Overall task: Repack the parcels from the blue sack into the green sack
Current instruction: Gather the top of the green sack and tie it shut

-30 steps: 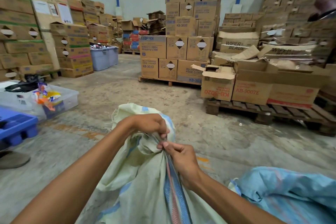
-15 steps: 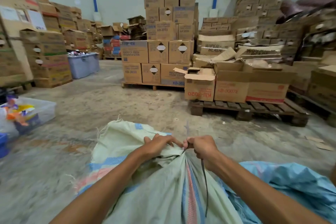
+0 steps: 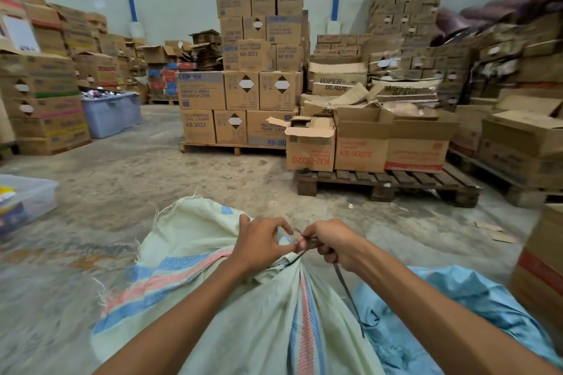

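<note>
My left hand [image 3: 262, 245] is clenched round the bunched neck of the green sack [image 3: 259, 329], thumb and forefinger curled in toward the knot of cloth. My right hand [image 3: 335, 245] is fisted on a black strap [image 3: 347, 286] that runs from the neck through my fingers. Its loose tail hangs toward 5 o'clock across the sack's side. How the strap sits round the neck I cannot tell, because my fingers cover that spot.

The green sack fills the foreground at 6 o'clock. Its frayed mouth flops over toward 10 o'clock onto the concrete, and its base is cut off by the frame's lower edge. No parcel shows; whatever is inside is hidden by the cloth. The blue sack [image 3: 475, 298] lies crumpled just beside it at 4 o'clock, partly behind my right forearm and cut off at the bottom.

At 9 o'clock a clear plastic bin [image 3: 33, 195] is cropped by the edge, its contents a blur of colour. At 1 o'clock a wooden pallet [image 3: 387, 183] carries open cartons [image 3: 362, 143]. At 3 o'clock a blurred box [image 3: 542, 268] is half out of view.
</note>
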The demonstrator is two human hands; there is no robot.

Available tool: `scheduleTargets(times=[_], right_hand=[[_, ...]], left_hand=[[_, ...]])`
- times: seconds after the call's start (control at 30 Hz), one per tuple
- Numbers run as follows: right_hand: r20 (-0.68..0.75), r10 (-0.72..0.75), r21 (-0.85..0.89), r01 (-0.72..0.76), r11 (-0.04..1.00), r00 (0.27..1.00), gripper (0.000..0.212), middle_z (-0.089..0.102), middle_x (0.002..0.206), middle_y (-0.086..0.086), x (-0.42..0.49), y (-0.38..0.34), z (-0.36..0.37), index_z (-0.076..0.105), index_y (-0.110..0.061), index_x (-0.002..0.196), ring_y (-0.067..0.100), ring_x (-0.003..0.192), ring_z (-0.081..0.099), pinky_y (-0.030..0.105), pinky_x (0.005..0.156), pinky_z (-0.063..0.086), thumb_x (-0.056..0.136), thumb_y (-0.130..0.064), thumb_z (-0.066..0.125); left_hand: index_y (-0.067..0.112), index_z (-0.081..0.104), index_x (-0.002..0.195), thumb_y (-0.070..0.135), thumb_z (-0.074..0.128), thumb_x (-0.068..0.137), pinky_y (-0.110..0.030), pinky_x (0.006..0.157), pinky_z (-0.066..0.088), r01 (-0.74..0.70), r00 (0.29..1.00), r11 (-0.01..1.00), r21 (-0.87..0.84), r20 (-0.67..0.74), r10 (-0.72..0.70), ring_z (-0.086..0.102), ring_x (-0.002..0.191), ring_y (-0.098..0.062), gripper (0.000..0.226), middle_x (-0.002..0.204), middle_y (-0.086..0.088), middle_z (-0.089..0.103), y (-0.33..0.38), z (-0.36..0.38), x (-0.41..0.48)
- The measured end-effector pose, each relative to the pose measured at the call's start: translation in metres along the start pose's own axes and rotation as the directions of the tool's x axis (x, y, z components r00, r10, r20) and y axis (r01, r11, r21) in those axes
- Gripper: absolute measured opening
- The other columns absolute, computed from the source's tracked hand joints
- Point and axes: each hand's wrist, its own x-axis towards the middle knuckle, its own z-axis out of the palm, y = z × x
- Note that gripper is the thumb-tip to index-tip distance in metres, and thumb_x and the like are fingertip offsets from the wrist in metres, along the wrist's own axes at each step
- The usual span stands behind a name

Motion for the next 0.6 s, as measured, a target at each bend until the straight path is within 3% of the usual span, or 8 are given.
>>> scheduleTargets(times=[0.1, 0.2, 0.33, 0.43, 0.53, 0.6], right_hand=[[-0.022, 0.051, 0.008, -0.051, 0.999, 0.998, 0.031, 0.052, 0.052, 0.000, 0.004, 0.003, -0.007, 0.063, -0.013, 0.057, 0.010, 0.043, 0.018, 0.020, 0.042, 0.013, 0.085, -0.010, 0.051], [0.090, 0.162, 0.043, -0.166, 0.985, 0.983, 0.035, 0.035, 0.050, -0.005, 0.008, 0.005, -0.015, 0.058, -0.015, 0.055, 0.008, 0.042, 0.014, 0.018, 0.041, 0.011, 0.087, -0.014, 0.046], [0.172, 0.249, 0.000, -0.252, 0.968, 0.953, 0.034, 0.045, 0.063, -0.006, 0.010, 0.009, -0.024, 0.062, -0.017, 0.062, 0.007, 0.039, 0.017, 0.018, 0.038, 0.014, 0.091, -0.015, 0.046], [0.146, 0.249, -0.065, -0.242, 0.968, 0.957, 0.024, 0.049, 0.055, -0.007, 0.006, 0.009, -0.023, 0.063, -0.015, 0.075, 0.006, 0.038, 0.018, 0.018, 0.037, 0.014, 0.093, -0.014, 0.047], [0.152, 0.261, -0.048, -0.256, 0.965, 0.953, 0.015, 0.051, 0.049, -0.009, 0.004, 0.009, -0.021, 0.061, -0.015, 0.084, 0.006, 0.040, 0.018, 0.019, 0.039, 0.014, 0.091, -0.014, 0.047], [0.158, 0.260, -0.041, -0.257, 0.966, 0.953, 0.021, 0.048, 0.051, -0.008, 0.004, 0.009, -0.021, 0.062, -0.015, 0.076, 0.007, 0.042, 0.017, 0.020, 0.042, 0.014, 0.091, -0.015, 0.047]], left_hand=[[0.037, 0.048, 0.107, 0.065, 0.059, 0.074, -0.032, 0.077, 0.026, -0.034, 0.997, 0.999, -0.033, -0.063, 0.032, 0.049, 0.060, -0.004, 0.045, 0.050, 0.005, 0.053, 0.008, 0.006, 0.001], [0.038, 0.064, 0.102, 0.051, 0.064, 0.079, -0.030, 0.076, 0.024, -0.125, 0.991, 0.991, -0.040, -0.053, 0.123, 0.049, 0.059, -0.003, 0.026, 0.047, 0.008, 0.048, 0.015, 0.007, 0.003], [0.036, 0.074, 0.080, 0.042, 0.064, 0.078, -0.031, 0.075, 0.020, -0.116, 0.993, 0.989, -0.090, 0.017, 0.118, 0.051, 0.064, -0.002, 0.012, 0.048, 0.011, 0.049, 0.018, 0.006, 0.006], [0.034, 0.067, 0.088, 0.035, 0.062, 0.075, -0.031, 0.078, 0.023, -0.079, 0.994, 0.988, -0.132, 0.069, 0.089, 0.049, 0.059, -0.004, 0.013, 0.050, 0.010, 0.048, 0.017, 0.005, 0.005], [0.044, 0.056, 0.110, 0.031, 0.061, 0.076, -0.023, 0.084, 0.023, -0.056, 0.984, 0.980, -0.189, 0.153, 0.086, 0.048, 0.058, -0.003, 0.037, 0.051, 0.012, 0.047, 0.019, 0.002, 0.005], [0.048, 0.066, 0.098, 0.031, 0.061, 0.080, -0.029, 0.081, 0.021, -0.060, 0.974, 0.988, -0.142, 0.209, 0.089, 0.048, 0.059, -0.001, 0.025, 0.049, 0.015, 0.049, 0.022, -0.001, 0.006]])
